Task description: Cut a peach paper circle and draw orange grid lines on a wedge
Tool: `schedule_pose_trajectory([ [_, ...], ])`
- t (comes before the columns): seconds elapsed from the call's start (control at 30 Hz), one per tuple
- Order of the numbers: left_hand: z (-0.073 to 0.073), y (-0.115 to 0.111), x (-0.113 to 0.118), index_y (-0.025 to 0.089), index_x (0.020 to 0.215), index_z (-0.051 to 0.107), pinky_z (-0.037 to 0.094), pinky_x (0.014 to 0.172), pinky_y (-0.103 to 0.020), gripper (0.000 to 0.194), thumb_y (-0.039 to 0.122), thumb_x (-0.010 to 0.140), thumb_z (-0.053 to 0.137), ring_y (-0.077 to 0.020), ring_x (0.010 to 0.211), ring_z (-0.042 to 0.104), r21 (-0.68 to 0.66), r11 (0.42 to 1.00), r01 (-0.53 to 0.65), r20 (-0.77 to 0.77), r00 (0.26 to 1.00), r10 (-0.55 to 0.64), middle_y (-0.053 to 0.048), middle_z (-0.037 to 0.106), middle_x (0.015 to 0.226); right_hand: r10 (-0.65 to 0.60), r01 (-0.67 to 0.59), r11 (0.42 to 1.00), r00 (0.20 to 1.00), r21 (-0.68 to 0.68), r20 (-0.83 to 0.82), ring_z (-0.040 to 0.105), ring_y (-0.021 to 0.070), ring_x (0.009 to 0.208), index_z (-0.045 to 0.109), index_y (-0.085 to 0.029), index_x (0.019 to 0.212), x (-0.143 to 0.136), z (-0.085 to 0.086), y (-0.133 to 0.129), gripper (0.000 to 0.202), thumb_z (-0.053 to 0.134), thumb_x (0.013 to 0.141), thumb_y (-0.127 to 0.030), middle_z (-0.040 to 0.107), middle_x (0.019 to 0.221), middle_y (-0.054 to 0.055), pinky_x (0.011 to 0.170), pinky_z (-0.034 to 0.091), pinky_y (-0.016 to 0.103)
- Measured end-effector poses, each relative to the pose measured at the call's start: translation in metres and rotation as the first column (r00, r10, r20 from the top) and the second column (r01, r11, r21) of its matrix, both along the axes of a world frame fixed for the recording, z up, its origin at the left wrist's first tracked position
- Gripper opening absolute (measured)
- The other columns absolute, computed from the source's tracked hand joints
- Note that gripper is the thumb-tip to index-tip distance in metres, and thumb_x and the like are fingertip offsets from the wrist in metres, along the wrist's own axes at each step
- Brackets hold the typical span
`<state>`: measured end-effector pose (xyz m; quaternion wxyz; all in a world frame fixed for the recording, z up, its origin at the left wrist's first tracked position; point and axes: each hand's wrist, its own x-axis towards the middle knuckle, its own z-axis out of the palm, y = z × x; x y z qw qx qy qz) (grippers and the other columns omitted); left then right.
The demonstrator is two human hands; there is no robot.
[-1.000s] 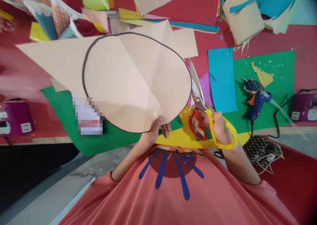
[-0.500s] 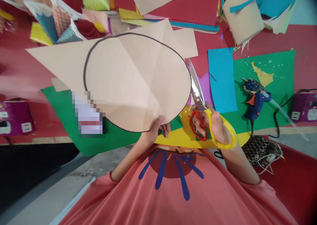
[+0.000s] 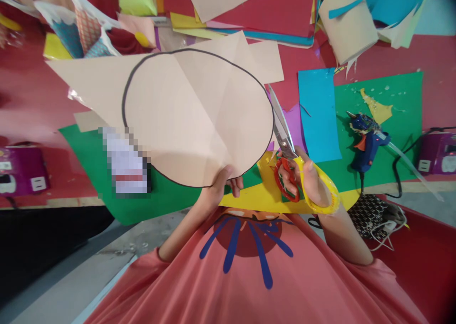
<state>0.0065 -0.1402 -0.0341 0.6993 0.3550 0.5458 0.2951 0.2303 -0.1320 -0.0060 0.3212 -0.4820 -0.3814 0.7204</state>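
My left hand (image 3: 221,186) pinches the near edge of a large beige paper sheet (image 3: 192,110) with a black oval outline drawn on it, holding it up over the table. My right hand (image 3: 308,179) grips scissors (image 3: 285,143) with a red and a yellow handle; the blades lie against the sheet's right edge, along the drawn line. The right part of the oval is cut free, while the left part still joins a pointed flap of uncut paper.
A blue glue gun (image 3: 366,141) with a black cord lies on a green sheet (image 3: 395,105) at right. Blue (image 3: 317,115), yellow (image 3: 256,198) and red papers cover the table. Purple power strips (image 3: 21,169) sit at both sides. Paper scraps pile at the back.
The beige sheet has turned a little, its left pointed flap swinging rightward. The scissors have shifted slightly up along the drawn line.
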Motion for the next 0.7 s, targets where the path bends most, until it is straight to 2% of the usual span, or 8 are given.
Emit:
schedule_pose_trajectory([
  [0.13,0.000,0.003,-0.003,0.017,0.056,0.056,0.044,0.045,-0.025,0.046,0.050,0.086,0.044,-0.0110,0.040,0.052,-0.019,1.000,0.000,-0.015,1.000,0.000,-0.003,0.059,0.053,-0.002,0.001,1.000,0.997,0.021,0.073,0.030,0.0059,0.034,0.052,-0.025,0.093,0.000,0.002,0.001,0.051,0.041,0.086,-0.074,0.041,0.059,-0.007,0.031,0.024,0.025],
  [0.27,-0.003,0.004,-0.007,0.017,0.057,0.058,0.045,0.047,-0.025,0.045,0.049,0.086,0.044,-0.0112,0.043,0.053,-0.016,0.999,-0.029,-0.031,0.999,0.028,-0.003,0.060,0.056,-0.058,0.056,0.998,0.995,0.028,0.086,0.031,0.0062,0.031,0.047,-0.024,0.082,-0.002,0.002,0.003,0.047,0.045,0.086,-0.071,0.041,0.051,-0.008,0.031,0.025,0.024],
  [0.5,-0.002,0.005,-0.006,0.016,0.061,0.059,0.044,0.045,-0.025,0.039,0.046,0.084,0.049,-0.0116,0.044,0.054,-0.041,0.993,-0.112,-0.019,0.994,0.111,-0.003,0.060,0.058,-0.202,0.203,0.979,0.975,-0.002,0.088,0.039,0.0072,0.034,0.046,-0.026,0.091,0.008,0.007,0.016,0.044,0.054,0.082,-0.069,0.050,0.066,-0.005,0.031,0.026,0.024],
  [0.7,0.000,0.006,-0.009,0.018,0.060,0.055,0.042,0.043,-0.025,0.033,0.042,0.082,0.050,-0.0113,0.041,0.051,-0.038,0.989,-0.140,-0.032,0.990,0.139,0.000,0.056,0.051,-0.228,0.177,0.969,0.910,0.174,0.347,0.041,0.0105,0.044,0.051,-0.027,0.103,0.018,0.025,0.022,0.050,0.055,0.080,-0.071,0.051,0.073,-0.001,0.037,0.028,0.027],
])
